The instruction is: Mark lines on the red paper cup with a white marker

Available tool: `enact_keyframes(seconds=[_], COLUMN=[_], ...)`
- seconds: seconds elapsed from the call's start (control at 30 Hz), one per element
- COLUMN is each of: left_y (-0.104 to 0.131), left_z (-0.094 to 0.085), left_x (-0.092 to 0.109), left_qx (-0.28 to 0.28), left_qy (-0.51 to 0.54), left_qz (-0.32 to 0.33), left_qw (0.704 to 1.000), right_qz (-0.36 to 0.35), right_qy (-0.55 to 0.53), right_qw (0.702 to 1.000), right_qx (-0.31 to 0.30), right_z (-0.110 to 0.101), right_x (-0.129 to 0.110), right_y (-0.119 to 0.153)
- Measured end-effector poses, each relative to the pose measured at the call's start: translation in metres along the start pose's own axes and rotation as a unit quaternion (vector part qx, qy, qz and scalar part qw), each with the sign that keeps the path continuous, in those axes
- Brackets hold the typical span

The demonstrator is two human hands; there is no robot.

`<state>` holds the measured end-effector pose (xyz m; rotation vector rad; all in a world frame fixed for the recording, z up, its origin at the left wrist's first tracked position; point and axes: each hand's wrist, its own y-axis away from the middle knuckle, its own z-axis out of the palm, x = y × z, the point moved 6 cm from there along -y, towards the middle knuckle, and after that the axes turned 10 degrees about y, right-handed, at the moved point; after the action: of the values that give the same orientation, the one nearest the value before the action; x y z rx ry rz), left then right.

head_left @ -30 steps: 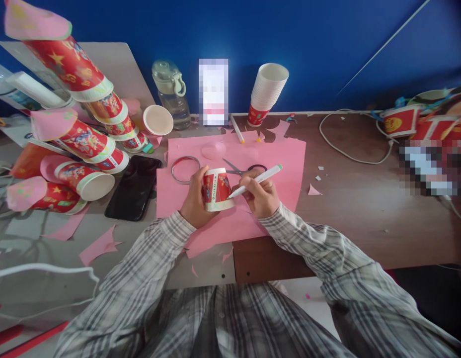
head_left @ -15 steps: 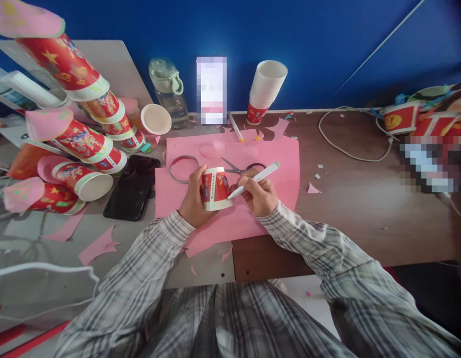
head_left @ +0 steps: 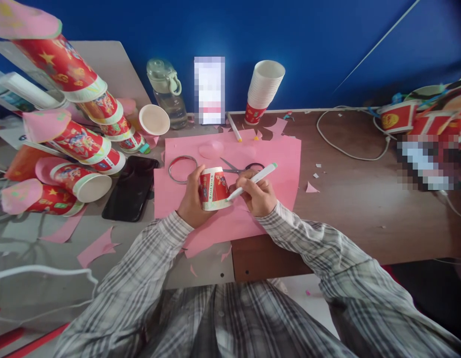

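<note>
My left hand (head_left: 193, 201) holds a red and white paper cup (head_left: 214, 188) upside down, its wide white rim toward me. In my right hand (head_left: 257, 195) is a white marker (head_left: 253, 180) with a green end, its tip at the cup's rim, where faint green marks show. Both hands are over a large pink paper sheet (head_left: 282, 171). Scissors (head_left: 234, 168) lie on the sheet just beyond the cup, partly hidden by my right hand. A roll of tape (head_left: 183, 169) lies to their left.
Stacked cups with pink cones (head_left: 77, 134) and a black phone (head_left: 130, 189) stand or lie at left. Behind are a water bottle (head_left: 167, 94), a lit screen (head_left: 209, 89), and a nested cup stack (head_left: 265, 92). A white cable (head_left: 349, 155) curls at right.
The view has shifted very slightly. My hands keep nearly the same pose, with the marker tip still at the cup's rim.
</note>
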<state>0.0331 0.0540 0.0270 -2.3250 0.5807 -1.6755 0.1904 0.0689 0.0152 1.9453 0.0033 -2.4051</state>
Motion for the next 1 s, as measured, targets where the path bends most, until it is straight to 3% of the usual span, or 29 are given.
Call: enact_keyframes(seconds=[0.07, 0.17, 0.33, 0.47, 0.63, 0.83, 1.0], left_y=[0.0, 0.0, 0.0, 0.0, -0.001, 0.001, -0.001], left_z=[0.0, 0.001, 0.002, 0.001, 0.002, 0.002, 0.001], left_x=[-0.001, -0.002, -0.001, -0.001, -0.002, -0.006, 0.001], left_qx=[-0.002, -0.005, -0.009, -0.007, -0.006, -0.009, -0.003], left_qy=[-0.001, 0.01, 0.02, 0.013, 0.032, 0.034, 0.01], left_qz=[-0.006, -0.016, -0.012, -0.018, -0.028, -0.032, -0.005], left_qw=[1.0, 1.0, 1.0, 1.0, 0.999, 0.999, 1.0], right_qz=[0.01, 0.025, 0.023, 0.005, 0.012, 0.015, 0.019], right_qy=[-0.049, -0.085, -0.065, -0.029, -0.078, -0.067, -0.04], right_qw=[0.998, 0.996, 0.997, 0.999, 0.996, 0.997, 0.999], right_qx=[0.024, 0.003, -0.047, -0.03, 0.032, -0.032, -0.02], right_z=[-0.002, 0.002, 0.008, 0.005, -0.003, 0.006, 0.004], right_x=[0.001, -0.001, -0.005, -0.003, 0.002, -0.003, 0.0], right_y=[-0.002, -0.003, 0.002, 0.0, -0.006, 0.0, -0.002])
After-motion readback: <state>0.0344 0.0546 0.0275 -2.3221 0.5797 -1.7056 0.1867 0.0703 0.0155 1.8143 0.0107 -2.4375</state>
